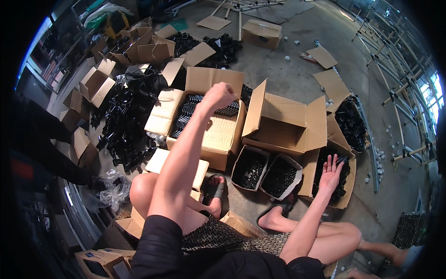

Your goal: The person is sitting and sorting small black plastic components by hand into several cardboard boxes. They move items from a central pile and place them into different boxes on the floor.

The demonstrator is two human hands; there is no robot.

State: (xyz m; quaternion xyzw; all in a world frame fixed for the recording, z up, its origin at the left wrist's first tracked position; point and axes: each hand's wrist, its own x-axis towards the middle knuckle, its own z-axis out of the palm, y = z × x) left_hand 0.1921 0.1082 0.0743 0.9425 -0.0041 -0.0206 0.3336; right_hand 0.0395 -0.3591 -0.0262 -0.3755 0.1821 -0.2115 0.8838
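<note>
My left arm stretches forward, and my left hand (pixel 220 96) is closed above a cardboard carton (pixel 236 135). Whatever its fingers pinch, if anything, is hidden. Rows of black plastic parts (pixel 183 116) lie neatly stacked in that carton, beside a tan cardboard sheet (pixel 218 134). Over to the right, my right hand (pixel 330 176) is open with its fingers spread, above a carton (pixel 346 197) of loose black parts (pixel 343 179). I cannot tell whether it touches them. Between my hands stands an opened carton (pixel 283 132), its visible inside bare.
Two small boxes (pixel 251 169) of small black pieces stand by my feet. A large heap of black parts (pixel 125 116) spreads at left, near a person in dark clothes (pixel 32 135). Metal racks (pixel 399 88) stand at right. Another person's leg (pixel 385 251) shows lower right.
</note>
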